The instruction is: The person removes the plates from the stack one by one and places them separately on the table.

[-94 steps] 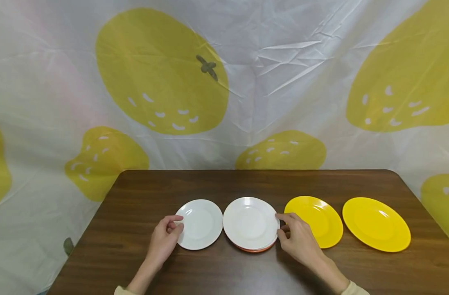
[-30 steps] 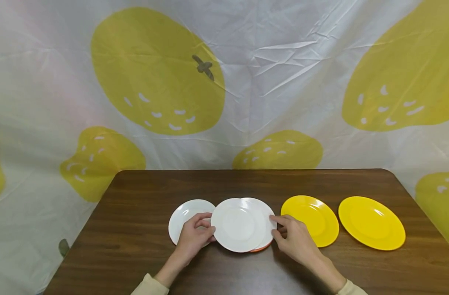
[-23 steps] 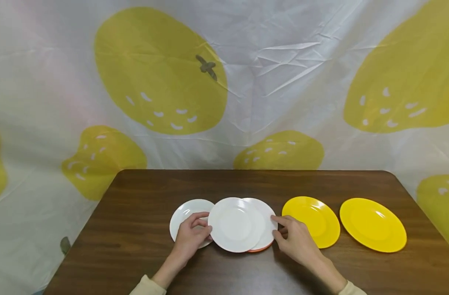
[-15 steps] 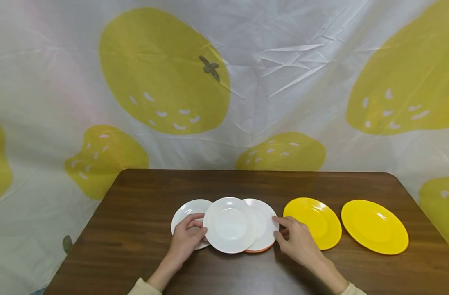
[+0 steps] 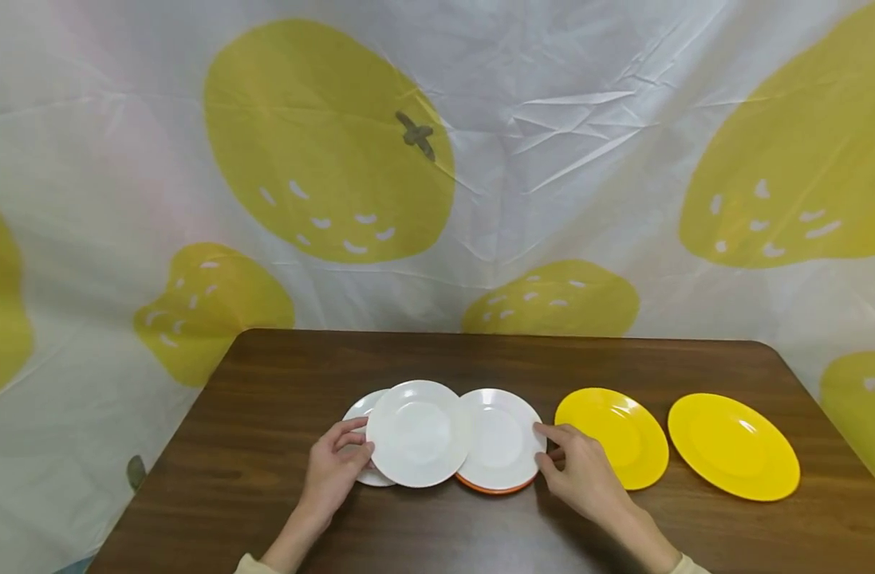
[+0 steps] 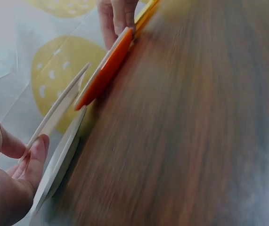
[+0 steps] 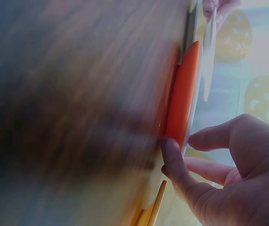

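Note:
My left hand (image 5: 333, 466) pinches the left rim of a white plate (image 5: 419, 433). In the left wrist view, this held plate (image 6: 56, 108) is raised and tilted above a second white plate (image 6: 61, 162), which lies on the table. From the head view the held plate covers most of that lower plate (image 5: 366, 404). To the right, another white plate (image 5: 502, 438) sits on an orange plate (image 5: 496, 489). My right hand (image 5: 581, 466) pinches the right edge of this stack. In the right wrist view its thumb lies at the orange plate's (image 7: 183, 94) rim, fingers at the white one.
Two yellow plates lie on the right: a nearer yellow plate (image 5: 616, 438) beside my right hand and a farther yellow plate (image 5: 735, 446). The dark wooden table (image 5: 408, 534) ends at the back against a fruit-printed curtain (image 5: 494, 199).
My left hand left the leftmost plate, took the top white plate from the middle stack and drew it leftward over the leftmost plate. The right hand has stayed at the stack's edge.

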A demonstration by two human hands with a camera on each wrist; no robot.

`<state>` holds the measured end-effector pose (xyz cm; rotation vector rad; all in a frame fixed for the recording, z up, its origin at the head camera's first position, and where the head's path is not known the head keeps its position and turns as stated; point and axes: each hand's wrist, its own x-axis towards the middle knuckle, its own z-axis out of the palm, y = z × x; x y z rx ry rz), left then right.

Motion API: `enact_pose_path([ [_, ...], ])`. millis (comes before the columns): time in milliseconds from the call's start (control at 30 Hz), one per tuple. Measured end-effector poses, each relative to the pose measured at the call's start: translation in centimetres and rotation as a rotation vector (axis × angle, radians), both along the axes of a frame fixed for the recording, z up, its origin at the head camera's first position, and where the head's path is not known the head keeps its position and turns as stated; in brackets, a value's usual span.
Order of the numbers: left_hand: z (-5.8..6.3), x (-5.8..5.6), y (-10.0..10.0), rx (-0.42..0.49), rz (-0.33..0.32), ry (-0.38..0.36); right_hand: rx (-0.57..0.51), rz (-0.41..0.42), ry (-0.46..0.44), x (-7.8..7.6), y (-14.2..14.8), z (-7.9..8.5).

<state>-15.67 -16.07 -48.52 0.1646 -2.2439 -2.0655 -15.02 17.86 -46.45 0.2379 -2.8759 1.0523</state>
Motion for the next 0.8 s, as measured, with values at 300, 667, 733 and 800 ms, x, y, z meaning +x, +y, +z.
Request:
enact_pose_path([
  [300,0.1,0.4,-2.0,-0.019,0.074,-0.042,0.002,0.001,-0.002,0.0,0.0,-0.1],
  [667,1.3,0.5,-5.0,-0.024,0.153,-0.055,0.004,0.015,0.001,-0.1,0.0,-0.1],
  [733,1.4,0.5,-5.5,-0.025,0.172,-0.050,0.003,0.016,0.002,0.0,0.0,0.0],
  [800,1.4,0.5,-5.8,-0.035,0.189,-0.050,0.005,0.015,-0.002,0.0,0.0,0.0],
])
